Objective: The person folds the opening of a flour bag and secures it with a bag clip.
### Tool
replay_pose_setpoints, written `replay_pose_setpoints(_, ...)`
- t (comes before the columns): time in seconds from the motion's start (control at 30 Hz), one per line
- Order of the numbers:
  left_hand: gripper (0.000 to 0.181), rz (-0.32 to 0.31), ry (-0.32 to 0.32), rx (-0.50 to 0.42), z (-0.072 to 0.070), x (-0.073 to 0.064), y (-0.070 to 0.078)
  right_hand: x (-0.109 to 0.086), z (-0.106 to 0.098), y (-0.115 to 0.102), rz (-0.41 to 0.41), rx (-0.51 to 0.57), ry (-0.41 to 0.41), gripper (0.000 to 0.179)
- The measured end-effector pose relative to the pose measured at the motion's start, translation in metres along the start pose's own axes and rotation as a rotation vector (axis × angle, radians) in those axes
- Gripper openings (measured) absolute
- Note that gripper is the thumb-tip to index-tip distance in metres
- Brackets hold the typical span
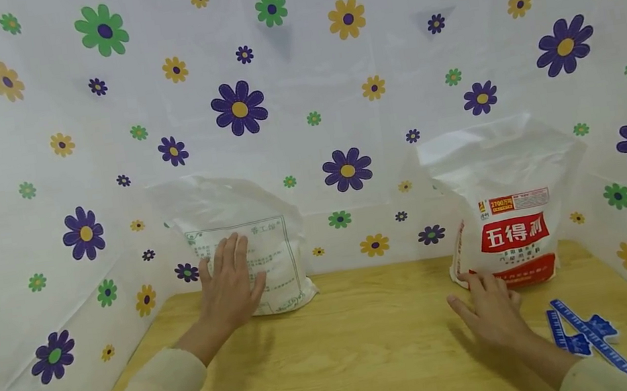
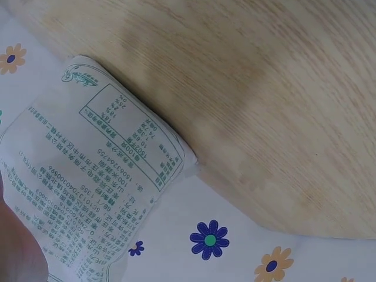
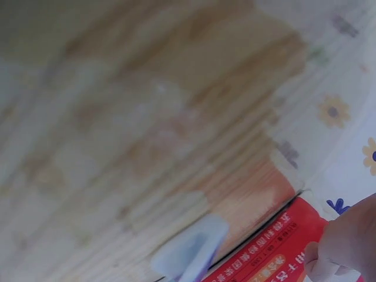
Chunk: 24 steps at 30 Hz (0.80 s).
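On the left of the table stands a white bag with green print (image 1: 274, 261), its plain upper part standing up loosely. My left hand (image 1: 229, 281) lies against its printed front with the fingers extended. The same bag (image 2: 111, 153) fills the left of the left wrist view, the hand only partly seen at the edge. To the right is a white flour bag with red print (image 1: 514, 231), its top also standing up. My right hand (image 1: 492, 310) is before its lower left corner, fingers loosely bent, holding nothing; whether the fingertips touch the bag cannot be told.
Blue bag clips (image 1: 592, 337) lie crossed on the wooden table (image 1: 347, 351), right of my right hand. A white cloth with flowers (image 1: 314, 155) hangs behind the bags and along both sides. The right wrist view is partly blurred.
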<state>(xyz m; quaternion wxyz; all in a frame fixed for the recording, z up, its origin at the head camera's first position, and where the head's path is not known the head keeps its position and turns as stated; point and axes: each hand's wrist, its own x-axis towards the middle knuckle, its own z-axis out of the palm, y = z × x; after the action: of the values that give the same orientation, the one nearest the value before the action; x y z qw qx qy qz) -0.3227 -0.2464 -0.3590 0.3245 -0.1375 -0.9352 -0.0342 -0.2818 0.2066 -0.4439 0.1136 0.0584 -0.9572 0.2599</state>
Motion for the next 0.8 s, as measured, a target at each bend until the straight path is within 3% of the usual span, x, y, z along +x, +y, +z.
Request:
replay_pose_setpoints(0.4, 0.074, 0.025, 0.039, 0.011, -0.006, 0.008, 0.001, 0.0, 0.007, -0.006, -0.034, 0.017, 0.052, 0.064)
replay_pose_setpoints(0.63, 0.074, 0.025, 0.049, 0.001, -0.01, 0.012, 0.003, 0.001, 0.009, -0.013, -0.01, 0.018, 0.001, 0.076)
replay_pose_setpoints(0.8, 0.073, 0.028, 0.059, 0.015, -0.013, 0.014, 0.005, 0.001, 0.011, -0.017, -0.026, 0.032, 0.014, 0.072)
